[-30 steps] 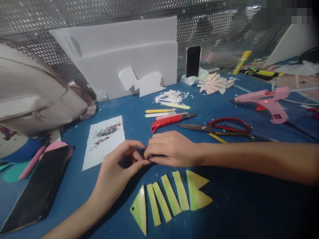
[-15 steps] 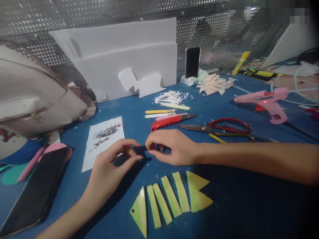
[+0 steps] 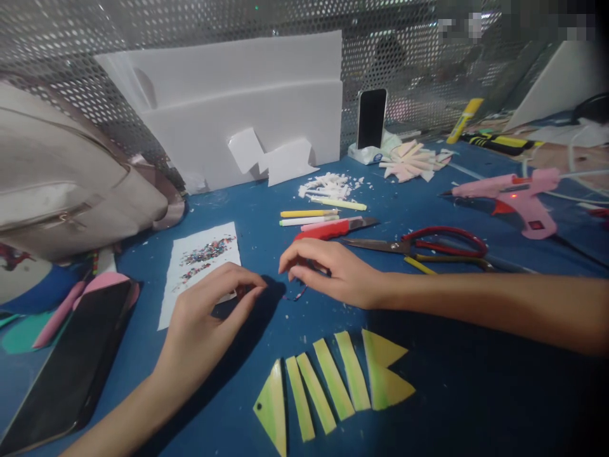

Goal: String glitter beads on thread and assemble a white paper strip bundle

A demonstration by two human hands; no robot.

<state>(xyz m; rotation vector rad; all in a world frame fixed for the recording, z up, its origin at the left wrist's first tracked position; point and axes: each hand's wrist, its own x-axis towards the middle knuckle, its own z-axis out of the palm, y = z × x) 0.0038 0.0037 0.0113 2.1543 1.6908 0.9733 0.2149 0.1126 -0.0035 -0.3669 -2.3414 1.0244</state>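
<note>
In front of us is the blue surface [image 3: 447,393], a pale bag [image 3: 76,165] at its far left. Our 2 hands are apart. On the left hand [image 3: 204,304], the grip has thumb and forefinger drawn close at the tips; on the right hand [image 3: 333,270], the grip is curled. We cannot tell whether either pinches anything. Nearer us lies a green-and-yellow fish [image 3: 333,379] in 6 pieces: head, 4 strips and tail. White paper [image 3: 171,304] is partly hidden behind our left hand. A thin, dark string [image 3: 299,295] shows just below our right thumb. Tiny colored bits [image 3: 207,254] lie on the paper.
</note>
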